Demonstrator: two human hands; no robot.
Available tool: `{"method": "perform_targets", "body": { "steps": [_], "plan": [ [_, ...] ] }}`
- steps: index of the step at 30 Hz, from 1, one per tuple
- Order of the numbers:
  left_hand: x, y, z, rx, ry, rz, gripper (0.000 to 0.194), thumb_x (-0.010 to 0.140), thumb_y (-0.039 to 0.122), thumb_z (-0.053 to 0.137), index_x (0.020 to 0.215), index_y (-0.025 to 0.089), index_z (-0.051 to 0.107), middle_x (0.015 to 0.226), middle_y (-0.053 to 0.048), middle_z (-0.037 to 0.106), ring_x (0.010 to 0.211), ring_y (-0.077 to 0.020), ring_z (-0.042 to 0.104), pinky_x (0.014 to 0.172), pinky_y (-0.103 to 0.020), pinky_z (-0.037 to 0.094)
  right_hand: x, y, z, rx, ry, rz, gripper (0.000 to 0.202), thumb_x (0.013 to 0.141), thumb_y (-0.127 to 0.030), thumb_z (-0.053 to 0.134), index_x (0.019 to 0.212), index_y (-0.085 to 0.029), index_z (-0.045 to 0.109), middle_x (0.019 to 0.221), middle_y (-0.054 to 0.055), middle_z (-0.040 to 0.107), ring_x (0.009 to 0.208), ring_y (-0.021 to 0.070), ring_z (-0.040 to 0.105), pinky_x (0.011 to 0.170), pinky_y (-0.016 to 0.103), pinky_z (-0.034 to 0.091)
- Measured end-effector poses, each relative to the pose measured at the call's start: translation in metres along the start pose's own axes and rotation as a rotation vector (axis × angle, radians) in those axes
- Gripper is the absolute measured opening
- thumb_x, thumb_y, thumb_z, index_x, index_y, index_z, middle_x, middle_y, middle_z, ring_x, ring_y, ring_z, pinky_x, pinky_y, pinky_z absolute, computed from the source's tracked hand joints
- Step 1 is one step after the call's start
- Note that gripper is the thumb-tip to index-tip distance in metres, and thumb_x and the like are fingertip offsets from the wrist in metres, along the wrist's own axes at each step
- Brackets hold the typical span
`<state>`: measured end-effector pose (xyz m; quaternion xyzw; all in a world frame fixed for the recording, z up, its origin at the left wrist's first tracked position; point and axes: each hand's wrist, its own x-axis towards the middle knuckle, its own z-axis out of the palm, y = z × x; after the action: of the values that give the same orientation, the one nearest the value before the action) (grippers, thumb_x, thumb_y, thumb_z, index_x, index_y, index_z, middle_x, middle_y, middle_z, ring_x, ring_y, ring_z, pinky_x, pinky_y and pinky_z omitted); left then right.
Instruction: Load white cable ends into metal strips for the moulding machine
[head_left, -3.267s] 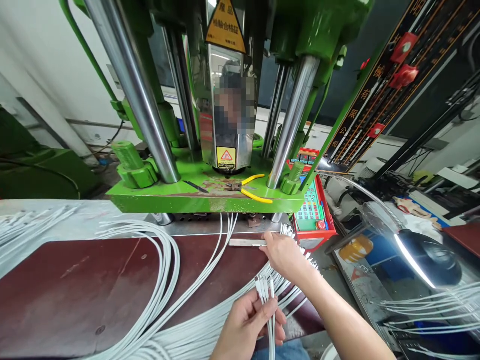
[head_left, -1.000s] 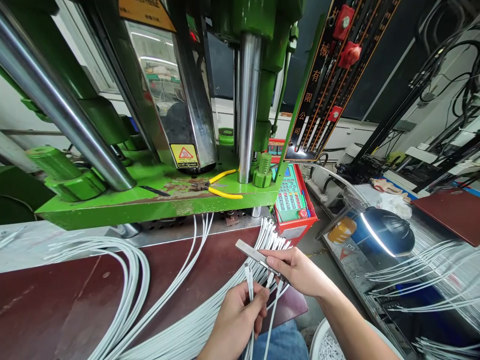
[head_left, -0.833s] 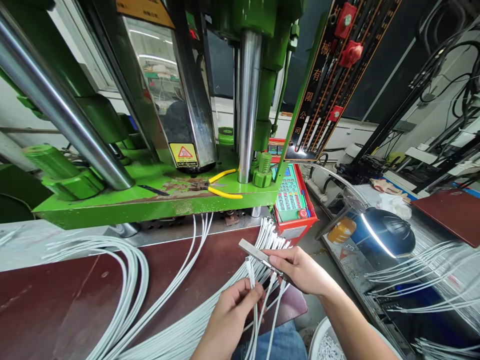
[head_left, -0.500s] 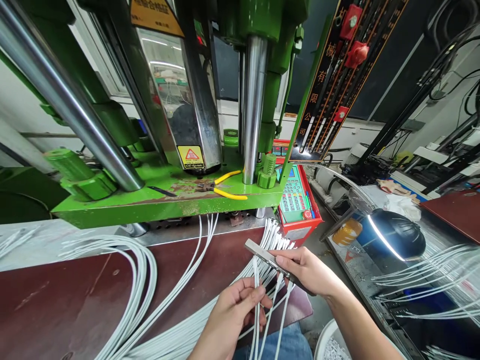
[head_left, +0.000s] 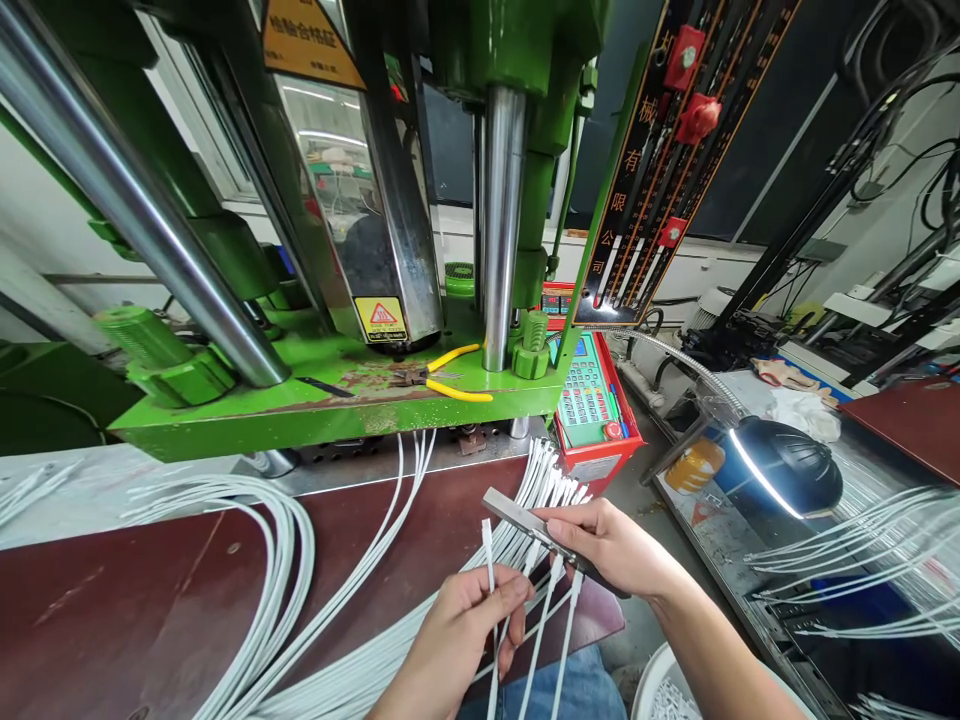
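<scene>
Between its thumb and fingers, my left hand (head_left: pixel 474 622) pinches a white cable (head_left: pixel 489 548) whose flat plug-like tip points up. That tip stands apart from a narrow grey metal bar (head_left: pixel 511 512), just left of it. My right hand (head_left: pixel 611 548) grips the bar by its lower right part, thumb on top. Several more white cables (head_left: pixel 536 645) hang from the bar's underside, their moulded ends against it. Behind both hands lies a fanned bundle of white cables (head_left: pixel 405 630) on the dark red table (head_left: pixel 352 540).
A green press (head_left: pixel 337 420) stands ahead, with yellow-handled pliers (head_left: pixel 457 391) on its ledge. To its right is a red control box (head_left: pixel 600 450). A white bucket (head_left: pixel 646 680) of small white pieces sits low at right. Coiled cables (head_left: pixel 292 540) lie at left.
The cable in my left hand has come away from the metal bar and moved slightly left. My right hand still holds the bar, which has shifted a little left and down.
</scene>
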<state>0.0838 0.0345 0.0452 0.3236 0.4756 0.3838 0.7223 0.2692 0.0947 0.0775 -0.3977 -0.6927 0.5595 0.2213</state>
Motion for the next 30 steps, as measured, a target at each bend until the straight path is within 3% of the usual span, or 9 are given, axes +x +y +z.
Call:
{"method": "perform_targets", "body": {
  "steps": [8, 14, 17, 22, 27, 30],
  "plan": [
    [0.000, 0.003, 0.005, 0.039, 0.024, 0.014, 0.032, 0.073, 0.043, 0.066, 0.064, 0.014, 0.057, 0.054, -0.001, 0.057, 0.041, -0.0087, 0.045, 0.043, -0.022, 0.033, -0.003, -0.004, 0.002, -0.138, 0.022, -0.007, 0.043, 0.094, -0.048, 0.045, 0.127, -0.025, 0.059, 0.070, -0.004, 0.061, 0.060, 0.0127, 0.044, 0.060, 0.024, 0.038],
    [-0.008, 0.009, 0.005, -0.056, 0.053, 0.053, 0.035, 0.073, 0.052, 0.065, 0.075, 0.016, 0.060, 0.067, 0.000, 0.060, 0.052, -0.0126, 0.055, 0.053, -0.025, 0.044, -0.003, 0.000, -0.006, -0.009, -0.008, -0.018, 0.044, 0.093, -0.049, 0.048, 0.125, -0.022, 0.061, 0.079, -0.001, 0.066, 0.066, 0.0145, 0.051, 0.064, 0.025, 0.043],
    [-0.010, 0.008, -0.002, 0.100, 0.066, 0.095, 0.038, 0.076, 0.053, 0.060, 0.073, 0.015, 0.062, 0.056, 0.001, 0.056, 0.041, -0.0095, 0.049, 0.044, -0.021, 0.035, -0.003, 0.003, -0.011, 0.017, 0.001, -0.007, 0.044, 0.093, -0.050, 0.048, 0.126, -0.024, 0.060, 0.086, 0.000, 0.069, 0.069, 0.0161, 0.054, 0.067, 0.027, 0.044],
    [-0.010, 0.007, -0.008, 0.271, 0.019, 0.023, 0.047, 0.076, 0.057, 0.057, 0.058, 0.014, 0.056, 0.046, 0.002, 0.049, 0.031, -0.0032, 0.032, 0.036, -0.020, 0.015, 0.000, 0.003, -0.011, 0.006, -0.007, -0.006, 0.044, 0.093, -0.050, 0.048, 0.125, -0.023, 0.060, 0.086, 0.000, 0.069, 0.072, 0.0176, 0.057, 0.070, 0.029, 0.045],
    [-0.008, 0.010, -0.006, 0.259, 0.023, 0.024, 0.045, 0.075, 0.058, 0.057, 0.062, 0.015, 0.059, 0.045, 0.004, 0.045, 0.031, -0.0026, 0.028, 0.035, -0.019, 0.013, 0.001, -0.002, -0.008, -0.037, -0.034, -0.007, 0.044, 0.093, -0.049, 0.048, 0.125, -0.023, 0.061, 0.084, 0.001, 0.069, 0.068, 0.0168, 0.055, 0.067, 0.028, 0.045],
    [-0.007, 0.012, -0.008, 0.266, 0.037, 0.004, 0.047, 0.073, 0.058, 0.057, 0.055, 0.015, 0.052, 0.045, 0.003, 0.044, 0.031, -0.0024, 0.028, 0.034, -0.018, 0.014, 0.001, -0.003, -0.005, -0.105, -0.024, -0.020, 0.041, 0.094, -0.048, 0.047, 0.125, -0.024, 0.061, 0.081, 0.000, 0.068, 0.066, 0.0161, 0.052, 0.065, 0.028, 0.043]
  ]
}}
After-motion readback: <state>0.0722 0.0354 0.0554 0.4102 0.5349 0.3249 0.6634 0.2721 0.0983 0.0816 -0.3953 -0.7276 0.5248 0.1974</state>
